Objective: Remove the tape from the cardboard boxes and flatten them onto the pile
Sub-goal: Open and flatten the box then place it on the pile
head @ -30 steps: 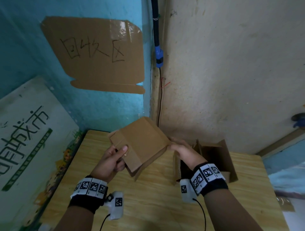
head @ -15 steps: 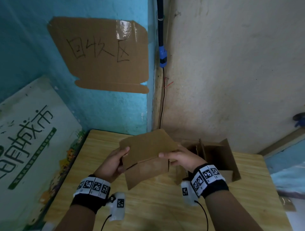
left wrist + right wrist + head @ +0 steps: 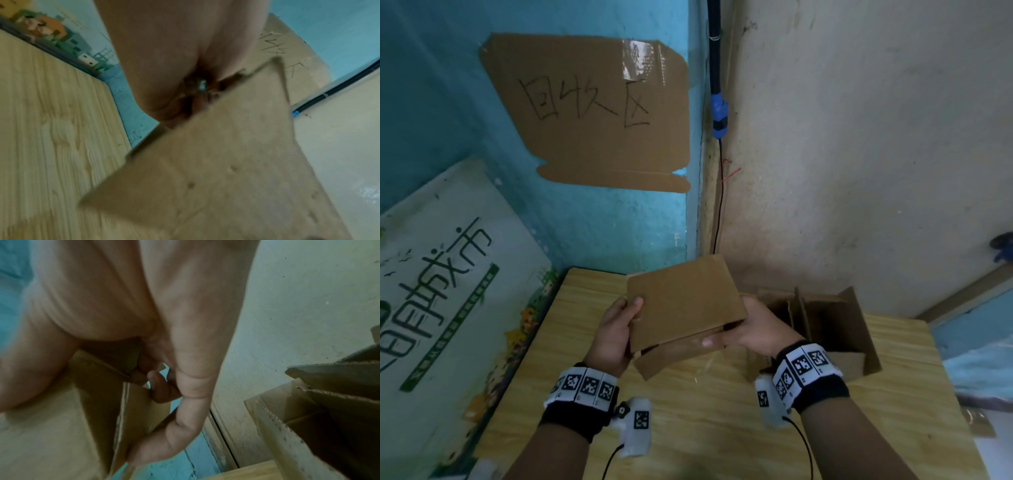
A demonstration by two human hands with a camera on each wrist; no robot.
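A small brown cardboard box (image 3: 681, 305) is held in the air above the wooden table (image 3: 705, 428), its broad face turned up and one flap hanging below. My left hand (image 3: 616, 329) grips its left edge, thumb on top. My right hand (image 3: 750, 330) holds the right end, thumb along the front side and fingers curled behind. The left wrist view shows the box (image 3: 226, 170) blurred under my left hand (image 3: 185, 73). In the right wrist view my right hand (image 3: 164, 386) curls its fingers round the box's (image 3: 98, 410) edge. No tape is visible on it.
A second, opened cardboard box (image 3: 825, 325) stands on the table behind my right wrist, also seen as the opened box (image 3: 318, 410) in the right wrist view. A cardboard sign (image 3: 592, 113) is taped to the blue wall. A printed board (image 3: 448, 274) leans at left.
Both hands have turned the box so its broad face lies flatter and faces up. The right thumb has slid to the front side.
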